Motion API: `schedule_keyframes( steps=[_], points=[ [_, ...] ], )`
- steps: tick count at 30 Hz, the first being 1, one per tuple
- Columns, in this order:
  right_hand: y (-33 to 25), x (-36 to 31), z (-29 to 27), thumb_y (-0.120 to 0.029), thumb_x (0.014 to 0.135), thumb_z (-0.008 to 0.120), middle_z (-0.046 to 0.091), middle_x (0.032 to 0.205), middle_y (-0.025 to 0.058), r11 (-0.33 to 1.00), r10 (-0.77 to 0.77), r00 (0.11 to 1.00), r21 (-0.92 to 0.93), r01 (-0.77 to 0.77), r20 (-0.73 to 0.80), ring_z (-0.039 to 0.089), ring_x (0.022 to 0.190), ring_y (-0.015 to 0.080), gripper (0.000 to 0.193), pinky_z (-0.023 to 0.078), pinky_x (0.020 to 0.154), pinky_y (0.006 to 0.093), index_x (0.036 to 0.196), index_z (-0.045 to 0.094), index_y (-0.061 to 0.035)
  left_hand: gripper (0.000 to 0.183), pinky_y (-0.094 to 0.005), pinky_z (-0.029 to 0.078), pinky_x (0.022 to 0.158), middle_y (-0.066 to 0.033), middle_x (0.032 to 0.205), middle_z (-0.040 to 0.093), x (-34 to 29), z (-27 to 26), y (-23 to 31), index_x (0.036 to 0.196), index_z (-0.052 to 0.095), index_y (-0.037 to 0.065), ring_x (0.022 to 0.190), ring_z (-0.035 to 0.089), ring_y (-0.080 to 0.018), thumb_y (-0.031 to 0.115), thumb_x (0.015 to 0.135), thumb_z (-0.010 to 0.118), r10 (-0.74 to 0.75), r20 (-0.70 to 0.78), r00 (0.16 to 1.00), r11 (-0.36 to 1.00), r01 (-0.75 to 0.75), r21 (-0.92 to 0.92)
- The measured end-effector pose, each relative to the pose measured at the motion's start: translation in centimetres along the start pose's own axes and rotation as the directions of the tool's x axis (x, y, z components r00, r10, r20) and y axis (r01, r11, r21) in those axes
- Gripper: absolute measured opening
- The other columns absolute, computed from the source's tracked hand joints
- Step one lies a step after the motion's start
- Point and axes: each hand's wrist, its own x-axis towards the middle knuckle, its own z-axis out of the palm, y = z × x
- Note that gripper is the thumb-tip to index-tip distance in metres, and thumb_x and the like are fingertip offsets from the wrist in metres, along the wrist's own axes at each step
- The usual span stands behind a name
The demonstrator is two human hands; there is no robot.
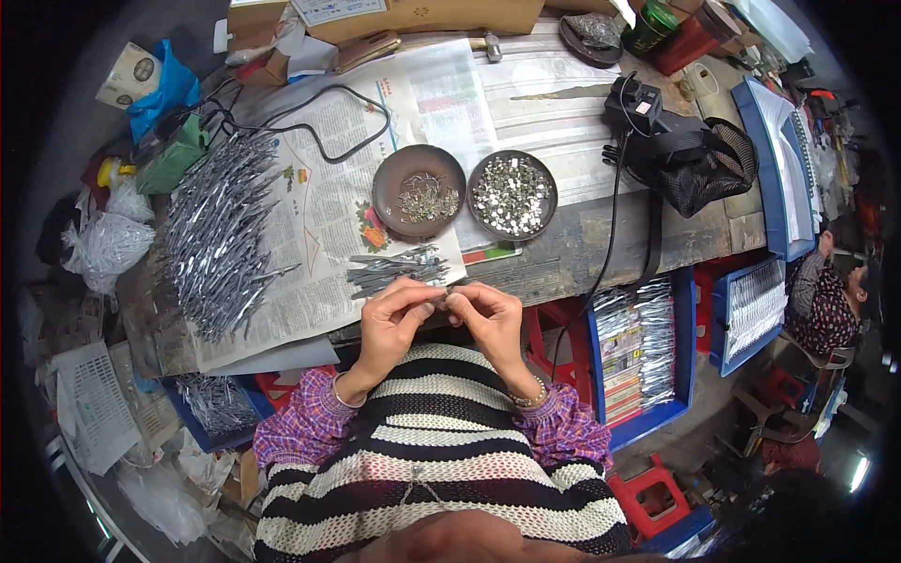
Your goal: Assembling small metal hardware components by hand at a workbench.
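My left hand [396,319] and my right hand [486,321] meet at the table's near edge, fingertips pinched close together. Whatever they hold between them is too small to name. Just beyond my left hand lies a small bunch of thin grey metal strips [399,269] on newspaper. Farther off stands a round brown dish [383,202] with tiny brassy parts in it. Beside it, to the right, another round dish [476,223] holds many small shiny silver pieces. A big heap of similar grey strips [221,235] covers the left of the newspaper.
A hammer [492,47] lies at the back. Black cables and a black mesh bag [699,178] sit at the right. Blue trays [690,375] of strips stand beside me on the right, near a red stool [652,497]. Another person [826,300] sits at far right.
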Motion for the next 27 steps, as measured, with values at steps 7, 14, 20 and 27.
schedule_keyframes(
  steps=[7,14,20,27],
  points=[
    [-0.1,-0.2,0.3,-0.005,0.086,0.06,0.063,0.072,0.004,0.999,-0.021,1.0,-0.03,0.02,-0.007,0.057,0.058,0.0067,0.012,0.045,0.052,0.0191,0.084,0.067,0.0039,0.024,-0.0215,0.048,0.071,-0.0079,0.091,0.061,-0.1,0.0,0.2,0.1,0.066,-0.002,0.082,0.059,-0.0129,-0.01,0.079,0.057,0.011,0.002,1.0,0.999,-0.011,-0.033],
    [0.0,-0.3,0.6,-0.004,0.085,0.059,0.062,0.074,0.0045,0.985,-0.121,0.993,-0.125,0.122,0.014,0.057,0.06,0.007,0.01,0.046,0.053,0.0196,0.084,0.065,0.0046,0.022,-0.0213,0.047,0.07,-0.0077,0.091,0.061,-0.2,0.0,0.0,0.1,0.066,-0.001,0.082,0.059,-0.0128,-0.008,0.081,0.058,0.015,-0.007,1.0,1.0,-0.015,-0.022],
    [0.9,-0.1,0.1,-0.003,0.086,0.06,0.062,0.077,0.006,0.997,-0.069,0.998,-0.037,0.069,0.01,0.058,0.063,0.0094,0.01,0.046,0.056,0.0205,0.088,0.065,0.0053,0.02,-0.0215,0.047,0.071,-0.0076,0.091,0.061,-0.2,-0.1,0.1,0.1,0.066,-0.001,0.082,0.058,-0.0126,-0.006,0.082,0.059,-0.015,-0.011,1.0,1.0,0.015,-0.004],
    [0.2,0.0,0.4,-0.002,0.08,0.065,0.064,0.074,0.0058,0.999,0.027,1.0,0.027,-0.026,-0.003,0.059,0.062,0.009,0.009,0.046,0.053,0.0212,0.085,0.065,0.0049,0.022,-0.0208,0.046,0.07,-0.0074,0.091,0.06,-0.2,-0.2,-0.2,0.101,0.066,0.0,0.082,0.057,-0.0119,-0.007,0.082,0.058,0.001,-0.007,1.0,1.0,-0.002,-0.017]
  ],
)
